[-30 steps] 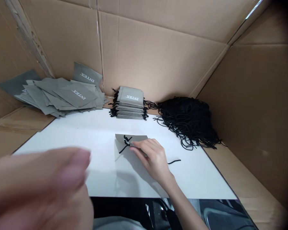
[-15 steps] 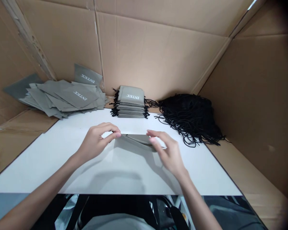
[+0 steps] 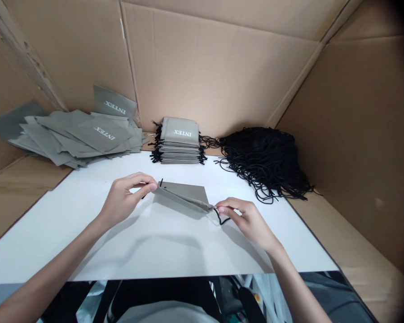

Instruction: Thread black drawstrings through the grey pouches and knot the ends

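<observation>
A grey drawstring pouch (image 3: 188, 194) is held between my hands just above the white table (image 3: 168, 251), tilted with its right end lower. At its left corner, the thumb and fingers of my left hand (image 3: 128, 201) are pinched together; a short black cord end sticks up beside them. My right hand (image 3: 251, 220) pinches a black cord (image 3: 218, 217) at the pouch's right corner, and the cord loops down below the fingertips. Whether my left fingers grip cloth, cord or both is hidden.
A neat stack of corded grey pouches (image 3: 181, 130) stands at the back middle. Loose grey pouches (image 3: 70, 134) marked INTEX pile up at the back left. Black cords (image 3: 262, 157) lie heaped at the back right. Cardboard walls (image 3: 222, 67) enclose the table.
My hands have moved farther apart, the right one down and to the right. The pouch now shows more of its face, and the cord is visible at its right corner.
</observation>
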`<state>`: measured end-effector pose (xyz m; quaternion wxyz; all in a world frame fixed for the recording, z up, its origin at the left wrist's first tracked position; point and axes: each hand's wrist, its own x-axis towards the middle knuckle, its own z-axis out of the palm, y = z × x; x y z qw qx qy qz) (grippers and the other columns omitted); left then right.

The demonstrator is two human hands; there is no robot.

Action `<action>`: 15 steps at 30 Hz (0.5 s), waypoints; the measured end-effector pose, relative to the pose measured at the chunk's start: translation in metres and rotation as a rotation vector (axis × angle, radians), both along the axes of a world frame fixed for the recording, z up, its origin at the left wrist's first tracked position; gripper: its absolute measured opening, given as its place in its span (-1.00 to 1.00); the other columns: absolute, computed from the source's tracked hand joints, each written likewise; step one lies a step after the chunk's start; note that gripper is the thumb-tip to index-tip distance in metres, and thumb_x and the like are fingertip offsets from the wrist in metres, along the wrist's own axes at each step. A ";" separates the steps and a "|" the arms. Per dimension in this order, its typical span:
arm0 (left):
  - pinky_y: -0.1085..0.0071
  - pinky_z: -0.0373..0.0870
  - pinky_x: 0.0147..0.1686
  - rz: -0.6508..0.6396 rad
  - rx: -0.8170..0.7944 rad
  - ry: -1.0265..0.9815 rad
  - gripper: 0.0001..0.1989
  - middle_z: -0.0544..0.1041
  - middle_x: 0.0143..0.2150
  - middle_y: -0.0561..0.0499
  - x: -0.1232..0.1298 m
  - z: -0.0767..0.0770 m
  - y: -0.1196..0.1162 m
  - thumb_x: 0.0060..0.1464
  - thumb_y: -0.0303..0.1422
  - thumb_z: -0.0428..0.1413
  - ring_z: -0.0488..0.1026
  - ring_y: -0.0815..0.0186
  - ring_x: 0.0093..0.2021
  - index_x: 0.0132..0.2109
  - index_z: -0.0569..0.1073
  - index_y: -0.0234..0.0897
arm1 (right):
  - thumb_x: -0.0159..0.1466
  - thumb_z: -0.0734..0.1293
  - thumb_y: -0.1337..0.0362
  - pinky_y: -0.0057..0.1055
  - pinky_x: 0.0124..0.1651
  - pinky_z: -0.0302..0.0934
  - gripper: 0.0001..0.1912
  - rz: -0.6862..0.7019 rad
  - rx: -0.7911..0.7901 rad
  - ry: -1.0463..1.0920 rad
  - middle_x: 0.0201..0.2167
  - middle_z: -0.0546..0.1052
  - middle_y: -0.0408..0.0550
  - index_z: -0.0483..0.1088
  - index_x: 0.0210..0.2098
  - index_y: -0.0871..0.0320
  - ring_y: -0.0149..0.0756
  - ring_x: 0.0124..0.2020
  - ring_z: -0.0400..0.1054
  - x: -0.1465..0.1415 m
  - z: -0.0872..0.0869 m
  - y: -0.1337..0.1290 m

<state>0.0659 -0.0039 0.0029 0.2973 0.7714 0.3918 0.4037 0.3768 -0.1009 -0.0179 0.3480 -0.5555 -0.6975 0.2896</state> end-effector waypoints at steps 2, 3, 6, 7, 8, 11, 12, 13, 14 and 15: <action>0.44 0.36 -0.23 -0.026 0.008 0.027 -0.82 0.59 -0.24 0.03 -0.002 -0.003 0.001 0.20 -0.24 0.16 0.48 0.30 -0.23 -0.31 0.54 -0.22 | 0.41 0.23 0.23 -0.41 -0.20 0.21 -0.77 -0.014 0.060 -0.054 -0.37 0.53 -0.11 0.46 -0.32 0.11 -0.28 -0.31 0.40 0.003 -0.002 -0.001; 0.43 0.37 -0.17 -0.038 0.021 0.040 -0.82 0.59 -0.23 0.03 -0.003 -0.004 0.001 0.19 -0.24 0.17 0.50 0.28 -0.19 -0.30 0.55 -0.22 | 0.41 0.23 0.24 -0.40 -0.21 0.20 -0.78 -0.023 0.092 -0.085 -0.38 0.52 -0.10 0.45 -0.32 0.11 -0.28 -0.31 0.38 0.004 -0.003 -0.001; 0.38 0.38 -0.06 -0.040 0.066 0.047 -0.84 0.61 -0.22 0.02 -0.004 -0.009 -0.001 0.18 -0.25 0.18 0.52 0.23 -0.12 -0.30 0.57 -0.21 | 0.42 0.21 0.29 -0.38 -0.23 0.19 -0.79 -0.026 0.187 -0.177 -0.38 0.51 -0.08 0.43 -0.31 0.12 -0.26 -0.31 0.36 0.008 -0.006 -0.002; 0.37 0.39 -0.05 -0.028 0.081 0.037 -0.85 0.61 -0.22 0.01 -0.004 -0.009 -0.002 0.18 -0.26 0.18 0.53 0.23 -0.12 -0.30 0.57 -0.21 | 0.42 0.20 0.31 -0.37 -0.24 0.19 -0.79 -0.018 0.218 -0.210 -0.38 0.50 -0.07 0.42 -0.30 0.12 -0.25 -0.32 0.35 0.011 -0.008 -0.002; 0.37 0.40 -0.05 -0.008 0.095 0.020 -0.86 0.62 -0.23 0.01 -0.005 -0.010 -0.002 0.17 -0.27 0.19 0.53 0.23 -0.13 -0.30 0.57 -0.21 | 0.42 0.19 0.32 -0.36 -0.24 0.18 -0.80 -0.015 0.251 -0.246 -0.39 0.50 -0.07 0.42 -0.30 0.12 -0.25 -0.33 0.34 0.015 -0.009 -0.003; 0.39 0.44 -0.10 0.100 0.119 -0.050 -0.88 0.62 -0.24 0.02 -0.013 -0.008 -0.001 0.15 -0.29 0.20 0.54 0.24 -0.17 -0.31 0.57 -0.21 | 0.41 0.20 0.35 -0.33 -0.23 0.18 -0.82 -0.059 0.344 -0.340 -0.38 0.51 -0.06 0.40 -0.30 0.13 -0.24 -0.34 0.33 0.030 -0.012 -0.008; 0.41 0.44 -0.13 0.126 0.113 -0.062 -0.88 0.62 -0.25 0.03 -0.017 -0.008 0.000 0.14 -0.29 0.21 0.54 0.25 -0.17 -0.32 0.57 -0.21 | 0.40 0.20 0.34 -0.33 -0.22 0.18 -0.83 -0.097 0.361 -0.353 -0.37 0.51 -0.06 0.39 -0.31 0.13 -0.24 -0.33 0.33 0.035 -0.012 -0.010; 0.42 0.44 -0.15 0.138 0.094 -0.063 -0.88 0.62 -0.25 0.03 -0.021 -0.007 0.001 0.13 -0.29 0.22 0.54 0.25 -0.17 -0.33 0.57 -0.20 | 0.40 0.21 0.33 -0.33 -0.22 0.18 -0.83 -0.139 0.359 -0.357 -0.37 0.51 -0.06 0.38 -0.31 0.13 -0.24 -0.33 0.34 0.039 -0.011 -0.012; 0.44 0.44 -0.16 0.136 0.071 -0.056 -0.88 0.62 -0.25 0.03 -0.024 -0.008 0.002 0.12 -0.27 0.22 0.54 0.25 -0.17 -0.33 0.57 -0.20 | 0.40 0.22 0.31 -0.33 -0.22 0.18 -0.83 -0.169 0.332 -0.353 -0.36 0.50 -0.06 0.38 -0.31 0.12 -0.24 -0.32 0.34 0.042 -0.010 -0.014; 0.45 0.44 -0.19 0.125 0.043 -0.046 -0.87 0.62 -0.25 0.03 -0.026 -0.008 0.003 0.12 -0.26 0.22 0.54 0.26 -0.17 -0.34 0.57 -0.20 | 0.41 0.22 0.28 -0.33 -0.23 0.18 -0.83 -0.184 0.289 -0.343 -0.36 0.49 -0.07 0.38 -0.31 0.12 -0.24 -0.32 0.34 0.044 -0.009 -0.015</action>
